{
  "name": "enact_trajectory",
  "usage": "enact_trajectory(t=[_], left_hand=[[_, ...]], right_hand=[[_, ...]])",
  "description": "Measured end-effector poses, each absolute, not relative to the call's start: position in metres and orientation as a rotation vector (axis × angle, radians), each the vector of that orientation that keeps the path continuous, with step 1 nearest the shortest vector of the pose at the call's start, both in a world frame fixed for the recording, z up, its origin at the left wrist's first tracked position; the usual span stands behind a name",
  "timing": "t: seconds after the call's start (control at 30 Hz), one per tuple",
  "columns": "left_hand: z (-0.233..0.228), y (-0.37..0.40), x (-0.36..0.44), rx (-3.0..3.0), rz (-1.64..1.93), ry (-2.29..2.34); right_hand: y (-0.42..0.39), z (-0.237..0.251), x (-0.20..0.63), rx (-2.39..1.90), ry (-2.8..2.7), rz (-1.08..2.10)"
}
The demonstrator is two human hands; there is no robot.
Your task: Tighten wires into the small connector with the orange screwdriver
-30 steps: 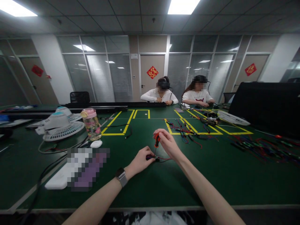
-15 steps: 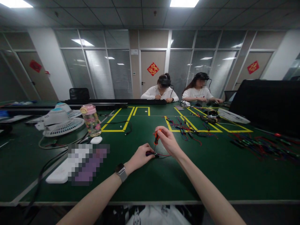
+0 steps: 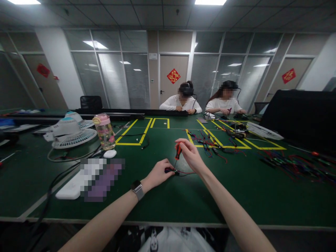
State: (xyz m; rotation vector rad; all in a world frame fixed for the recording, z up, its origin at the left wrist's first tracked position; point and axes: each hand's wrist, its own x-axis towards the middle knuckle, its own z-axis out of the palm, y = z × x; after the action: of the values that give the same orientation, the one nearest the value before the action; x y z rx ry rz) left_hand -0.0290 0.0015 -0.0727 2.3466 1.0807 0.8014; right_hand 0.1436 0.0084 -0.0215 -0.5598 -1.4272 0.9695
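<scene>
Small dark wired module (image 3: pixel 176 172): just below frame centre, on the matte green tabletop (image 3: pixel 183 206). Left hand (image 3: pixel 157 173): fingers pinched on it. Right hand (image 3: pixel 191 153): fingers closed round an orange-and-black screwdriver (image 3: pixel 178 152). Presumably light, stiff, fragile; best held by body sides, not leads (image 3: pixel 187 173).

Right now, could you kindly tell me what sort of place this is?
Probably an office workroom, perhaps for electronics: glass partitions, a green table, a pile of wired parts and a screwdriver.
</scene>
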Motion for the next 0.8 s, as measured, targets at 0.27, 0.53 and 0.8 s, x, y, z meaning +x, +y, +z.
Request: enact_trajectory(t=[0.27, 0.53, 0.8], left_hand=[[-0.074, 0.002, -0.029, 2.353, 0.799, 1.064], [-0.075, 0.002, -0.029, 2.359, 0.826, 1.054], [-0.073, 0.002, -0.030, 2.391, 0.805, 1.032]], right_hand=[[-0.002, -0.017, 0.137, -0.549, -1.486, 0.849], [-0.003, -0.017, 0.143, -0.544, -1.525, 0.909], [0.002, -0.025, 0.146, -0.526, -1.459, 0.852]])
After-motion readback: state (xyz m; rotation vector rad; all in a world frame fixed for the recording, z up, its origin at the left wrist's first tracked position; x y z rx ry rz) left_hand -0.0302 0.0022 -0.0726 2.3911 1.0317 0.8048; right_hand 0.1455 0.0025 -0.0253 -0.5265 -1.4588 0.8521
